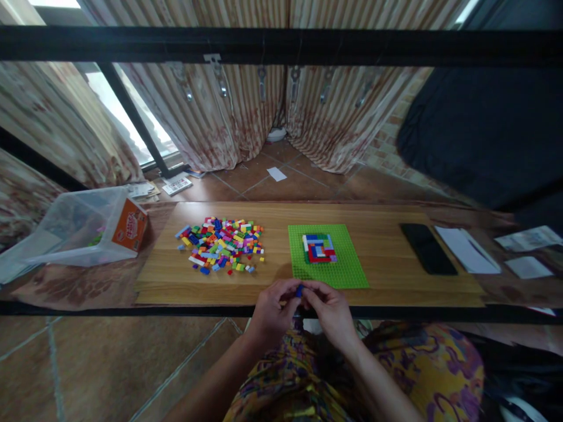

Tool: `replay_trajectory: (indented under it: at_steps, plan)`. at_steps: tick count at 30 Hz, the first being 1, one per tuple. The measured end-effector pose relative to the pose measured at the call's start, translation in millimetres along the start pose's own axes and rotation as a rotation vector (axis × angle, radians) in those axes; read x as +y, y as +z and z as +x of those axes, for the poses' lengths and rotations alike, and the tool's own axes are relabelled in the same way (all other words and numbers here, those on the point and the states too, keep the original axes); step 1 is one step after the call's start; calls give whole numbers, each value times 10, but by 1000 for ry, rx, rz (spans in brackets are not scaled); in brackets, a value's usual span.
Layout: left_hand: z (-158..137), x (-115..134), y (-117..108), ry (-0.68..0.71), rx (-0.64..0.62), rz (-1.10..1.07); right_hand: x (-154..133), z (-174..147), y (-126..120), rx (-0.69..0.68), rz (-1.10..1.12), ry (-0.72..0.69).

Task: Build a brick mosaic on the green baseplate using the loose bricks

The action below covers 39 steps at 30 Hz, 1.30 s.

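Note:
A small dark blue toy brick (299,291) is pinched between the fingertips of both hands, close to the table's front edge. My left hand (276,306) has it from the left with thumb and fingers closed. From the other side, my right hand (329,306) grips the same brick. Just beyond them lies a green studded baseplate (352,269). On it stands a roughly square build of bricks (319,248) in red, blue, white, green and other colours. A loose pile of mixed bricks (224,243) spreads over the table to the left.
The wooden tabletop (387,287) carries a black phone-like slab (428,249) at right, with white paper (467,249) beside it. A clear plastic bin (88,228) with an orange label stands at left. A black bar (281,46) crosses above, hung with several metal hooks.

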<state>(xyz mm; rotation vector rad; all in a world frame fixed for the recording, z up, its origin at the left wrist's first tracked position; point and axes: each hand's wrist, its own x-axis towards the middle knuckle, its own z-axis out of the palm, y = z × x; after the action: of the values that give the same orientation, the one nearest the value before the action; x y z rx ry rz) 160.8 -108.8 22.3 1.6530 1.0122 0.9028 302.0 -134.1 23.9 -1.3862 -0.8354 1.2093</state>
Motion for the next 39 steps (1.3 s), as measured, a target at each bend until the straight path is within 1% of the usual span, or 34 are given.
replay_trajectory:
  at_steps: [5,8,10,14,17,21,25,30,34,39]
  plan:
    - [123,30,11,9,-19,54,19,78,-11,65,89,17]
    - [217,-10,32,13,-16,45,22,124,-32,100,103,37]
    - [305,-57,47,17,9,58,13,154,-73,123,86,38]
    - [558,-139,91,2,70,201,-14,230,-251,186,34,-17]
    - [755,-159,146,-13,49,320,-27,295,-432,275,-17,-54]
    - [917,-167,223,-59,22,400,-26,345,-624,372,-25,-73]
    - [980,-199,260,-87,-15,433,-10,357,-695,405,-18,-63]
    - [1002,-211,255,-81,-46,415,-17,381,-669,385,-17,-56]
    - [998,-178,225,-97,-44,404,-34,402,-667,367,-41,-80]
    - [1003,-147,187,-58,-11,425,-41,442,-763,419,-81,-126]
